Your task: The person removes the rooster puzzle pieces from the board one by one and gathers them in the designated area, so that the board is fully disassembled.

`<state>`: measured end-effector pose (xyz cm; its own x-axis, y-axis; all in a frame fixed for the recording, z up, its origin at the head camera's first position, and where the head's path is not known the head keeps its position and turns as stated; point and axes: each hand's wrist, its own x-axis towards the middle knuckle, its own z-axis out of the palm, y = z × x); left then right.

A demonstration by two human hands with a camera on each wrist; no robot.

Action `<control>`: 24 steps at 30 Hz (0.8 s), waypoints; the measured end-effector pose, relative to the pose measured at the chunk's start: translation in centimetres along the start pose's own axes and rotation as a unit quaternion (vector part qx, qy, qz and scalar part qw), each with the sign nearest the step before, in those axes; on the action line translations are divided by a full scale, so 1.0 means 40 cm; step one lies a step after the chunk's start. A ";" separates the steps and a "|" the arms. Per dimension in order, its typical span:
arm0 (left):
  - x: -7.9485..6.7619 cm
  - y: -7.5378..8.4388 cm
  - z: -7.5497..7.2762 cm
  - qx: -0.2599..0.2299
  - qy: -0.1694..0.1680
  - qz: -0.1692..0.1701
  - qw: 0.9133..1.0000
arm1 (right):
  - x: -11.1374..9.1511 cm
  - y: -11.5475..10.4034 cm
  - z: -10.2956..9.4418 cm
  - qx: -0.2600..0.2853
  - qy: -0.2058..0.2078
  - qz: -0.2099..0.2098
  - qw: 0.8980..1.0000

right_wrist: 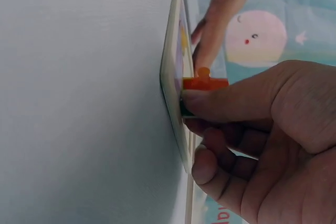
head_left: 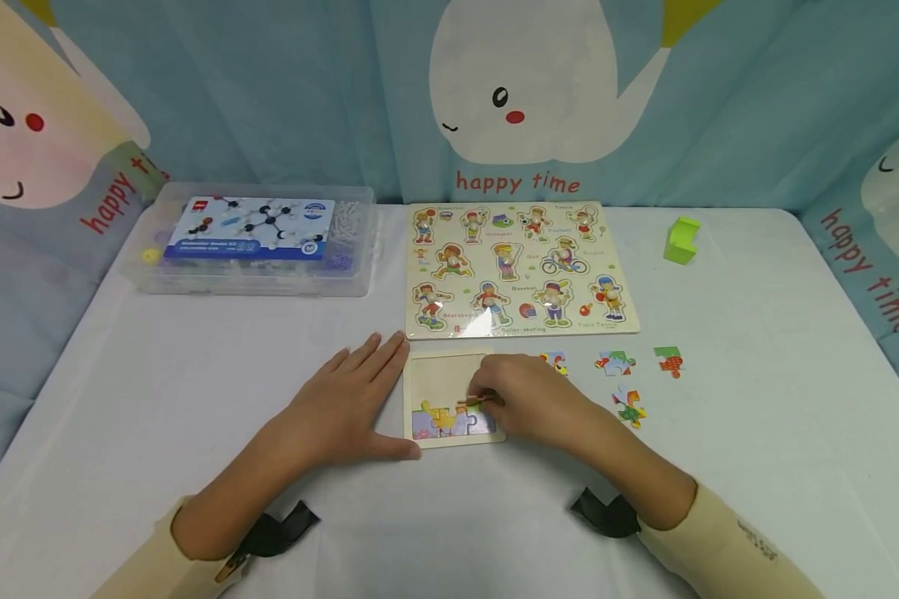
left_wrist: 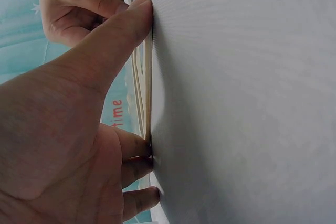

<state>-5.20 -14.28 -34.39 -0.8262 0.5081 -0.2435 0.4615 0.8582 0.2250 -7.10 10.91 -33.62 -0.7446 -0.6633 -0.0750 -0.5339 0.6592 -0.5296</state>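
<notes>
The puzzle tray (head_left: pixel 440 378) is made of matt wood; the sports board (head_left: pixel 522 270) is covered by glossy film; the box (head_left: pixel 258 287) is formed of smooth, clear plastic; table (head_left: pixel 449 524) and backdrop (head_left: pixel 307 100) are draped in cloth.

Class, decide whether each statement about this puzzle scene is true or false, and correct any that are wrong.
1. The right hand pinches a puzzle piece. True.
2. The left hand touches the edge of the small wooden tray. True.
3. The small wooden tray is completely filled. False: its upper part is bare.
4. The sports board lies left of the clear plastic case. False: it lies to the right of it.
5. Loose pieces lie on the table, right of the tray. True.
</notes>
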 end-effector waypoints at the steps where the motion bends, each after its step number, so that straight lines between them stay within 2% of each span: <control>1: 0.000 0.000 0.000 0.000 0.000 0.000 1.000 | 0.000 -0.001 0.001 -0.004 0.003 -0.005 1.000; 15: 0.001 0.000 0.001 0.001 0.005 0.004 1.000 | -0.004 -0.020 0.018 -0.047 0.034 -0.011 0.998; 24: 0.000 -0.001 0.003 0.002 0.007 0.006 1.000 | -0.004 -0.023 0.033 -0.068 0.060 -0.034 0.995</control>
<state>-5.17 -14.30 -34.50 -0.8255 0.5166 -0.2273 0.4722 0.8527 0.2235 -5.95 9.97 -34.23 -0.7430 -0.6663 0.0626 -0.6277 0.6614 -0.4107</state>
